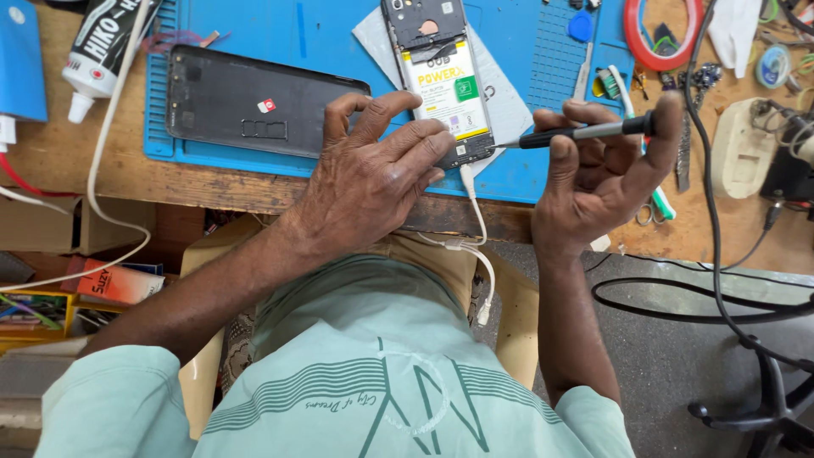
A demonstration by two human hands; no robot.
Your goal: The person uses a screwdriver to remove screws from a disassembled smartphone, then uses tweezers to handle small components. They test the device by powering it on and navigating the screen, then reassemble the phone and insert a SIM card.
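A worn wooden counter point(102, 161) is carrying a blue mat point(322, 34), which is covering most of its middle. Lying straight on the wood are a glue bottle point(102, 47) at the left and a red tape ring point(661, 34), a solder spool point(773, 65) and a black cable point(708, 170) at the right.

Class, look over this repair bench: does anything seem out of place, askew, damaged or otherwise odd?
The phone lies open on the blue mat, battery exposed, while its back cover lies apart to the left. The left hand steadies the phone; the right hand holds a screwdriver at its lower edge. Nothing looks spilled.
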